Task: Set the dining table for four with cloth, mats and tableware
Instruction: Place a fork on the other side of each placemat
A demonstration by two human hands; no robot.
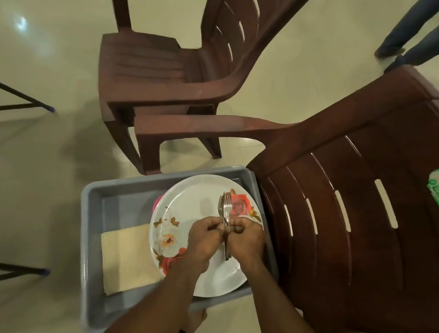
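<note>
Both hands hold a bunch of shiny steel forks (225,209) above the white flowered plate (185,218) in the grey tray (95,199). The long axis runs near to far, tines pointing far. The left hand (204,239) and right hand (246,238) have fingers curled around the handles.

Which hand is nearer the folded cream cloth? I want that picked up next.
Left. The left hand holds the forks just right of the cloth; the right hand is farther right.
</note>
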